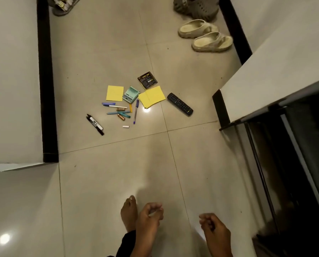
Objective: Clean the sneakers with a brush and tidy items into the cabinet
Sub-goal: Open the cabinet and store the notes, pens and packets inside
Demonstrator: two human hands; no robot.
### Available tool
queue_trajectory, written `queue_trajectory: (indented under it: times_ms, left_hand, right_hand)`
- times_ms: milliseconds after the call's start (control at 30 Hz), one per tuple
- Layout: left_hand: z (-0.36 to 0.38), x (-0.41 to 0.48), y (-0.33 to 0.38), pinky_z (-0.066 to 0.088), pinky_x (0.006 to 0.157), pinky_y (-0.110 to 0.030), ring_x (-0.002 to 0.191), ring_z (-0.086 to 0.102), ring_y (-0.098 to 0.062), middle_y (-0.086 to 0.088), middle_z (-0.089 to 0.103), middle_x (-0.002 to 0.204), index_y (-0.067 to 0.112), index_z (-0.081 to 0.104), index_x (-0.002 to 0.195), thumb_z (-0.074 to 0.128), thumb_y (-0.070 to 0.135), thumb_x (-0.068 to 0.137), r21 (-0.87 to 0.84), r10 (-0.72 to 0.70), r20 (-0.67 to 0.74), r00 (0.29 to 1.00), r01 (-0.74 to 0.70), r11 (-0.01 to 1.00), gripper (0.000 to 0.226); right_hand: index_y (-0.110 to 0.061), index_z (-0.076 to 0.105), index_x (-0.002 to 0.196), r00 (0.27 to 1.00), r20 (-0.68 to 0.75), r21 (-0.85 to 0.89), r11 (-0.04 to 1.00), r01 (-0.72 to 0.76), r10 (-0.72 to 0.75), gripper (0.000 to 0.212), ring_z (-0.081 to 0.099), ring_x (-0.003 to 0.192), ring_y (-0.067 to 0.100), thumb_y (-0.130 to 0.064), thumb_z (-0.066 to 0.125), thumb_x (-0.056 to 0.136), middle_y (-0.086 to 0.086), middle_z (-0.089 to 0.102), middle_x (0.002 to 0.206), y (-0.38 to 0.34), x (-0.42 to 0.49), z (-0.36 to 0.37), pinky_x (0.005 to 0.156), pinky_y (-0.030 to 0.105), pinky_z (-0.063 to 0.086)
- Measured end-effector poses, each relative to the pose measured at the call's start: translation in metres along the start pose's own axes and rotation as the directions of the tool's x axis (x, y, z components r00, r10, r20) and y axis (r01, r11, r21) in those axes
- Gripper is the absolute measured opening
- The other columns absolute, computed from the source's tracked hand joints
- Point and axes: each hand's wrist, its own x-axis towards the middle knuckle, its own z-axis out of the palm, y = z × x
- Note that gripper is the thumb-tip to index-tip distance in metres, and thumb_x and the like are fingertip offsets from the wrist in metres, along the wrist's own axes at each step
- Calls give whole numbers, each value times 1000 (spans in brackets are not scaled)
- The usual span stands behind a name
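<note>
Evidently the left hand (149, 217) and right hand (215, 229) hang loosely curled and empty, free to gather the pens (118, 113), yellow notes (115, 93) and remote (180, 104) scattered on the floor (103, 52) ahead, left of the dark cabinet (303, 136).

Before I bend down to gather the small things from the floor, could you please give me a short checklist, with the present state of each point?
1. Left hand free: ok, fingers loosely curled, holding nothing.
2. Right hand free: ok, also empty.
3. Black rectangular remote control easy to pick: ok, it lies alone on the tiles, apart from the coloured plastic pens.
4. Thick black marker with white label capped: cannot tell.
5. Dark cabinet at the right edge open, with room inside: cannot tell, too dark.
6. Brush in sight: not ok, none shows.
</note>
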Motion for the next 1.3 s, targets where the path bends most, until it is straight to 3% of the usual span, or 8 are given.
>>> queue_trajectory:
  times_ms: [133, 233, 533, 733, 900, 1000, 1100, 1300]
  left_hand:
    - [-14, 0, 17, 52, 86, -43, 86, 66, -21, 7, 67, 82, 34, 70, 86, 65, 37, 76, 221, 59, 48, 997, -68, 973, 12]
    - [-4, 2, 33, 50, 91, -46, 91, 66, -17, 18, 69, 83, 49, 64, 84, 57, 52, 66, 354, 57, 147, 988, -106, 929, 20]
    - [136, -72, 51, 49, 87, -39, 90, 65, -23, 4, 65, 87, 23, 65, 89, 58, 14, 88, 459, 195, 378, 905, -365, 810, 12]
    - [246, -149, -69, 45, 73, -26, 83, 63, -20, 1, 69, 83, 22, 69, 76, 56, 4, 84, 642, -59, 621, 781, -464, 610, 24]
    - [288, -210, -181, 49, 80, -20, 88, 63, -12, 9, 70, 83, 29, 69, 71, 61, 19, 81, 714, -320, 700, 639, -622, 320, 17]
    - [295, -217, -251, 48, 93, -37, 92, 63, -16, 11, 70, 82, 44, 67, 78, 52, 49, 63, 676, -414, 706, 574, -721, 152, 22]
    - [307, -235, -284, 45, 87, -15, 83, 62, -15, 8, 67, 83, 31, 66, 87, 62, 32, 79, 661, -491, 679, 545, -745, 87, 9]
    - [329, -263, -314, 37, 58, -3, 85, 56, -8, 5, 59, 111, 27, 56, 117, 62, 19, 87, 629, -441, 710, 549, -776, 46, 32]
  right_hand:
    - [-26, 66, 76, 996, -51, 94, 993, 78, -74, 22, 64, 68, 6, -5, 65, 83, -9, 68, 67, -54, -6, 1, 70, 22, 50]
    - [-20, 66, 79, 987, -111, 168, 976, 137, -119, 18, 62, 67, -2, -3, 63, 84, -11, 66, 69, -81, -7, 4, 64, 9, 46]
    - [-16, 68, 88, 983, -180, 358, 933, 34, 33, 19, 63, 71, 9, -2, 57, 84, -5, 69, 81, -4, -10, -59, 67, 17, 48]
    - [-19, 67, 92, 941, -238, 386, 913, -135, 240, 20, 64, 81, 3, -5, 56, 86, -10, 69, 88, 166, -57, -133, 75, 13, 49]
    - [-16, 70, 86, 819, -338, 421, 853, -308, 463, 18, 65, 75, 10, -3, 60, 81, -4, 72, 86, 296, -117, -159, 67, 2, 39]
    - [-16, 69, 88, 633, -390, 617, 700, -359, 669, 15, 67, 80, 19, -13, 57, 81, 3, 72, 90, 358, -144, -170, 72, 16, 46]
    - [-13, 63, 106, 439, -418, 787, 558, -262, 795, 23, 67, 80, 26, -16, 59, 84, 7, 69, 97, 396, -155, -181, 75, 27, 50]
    - [-14, 58, 115, 425, -379, 900, 434, -35, 822, 29, 60, 96, 15, -15, 65, 87, -7, 62, 110, 413, -137, -198, 82, 17, 44]
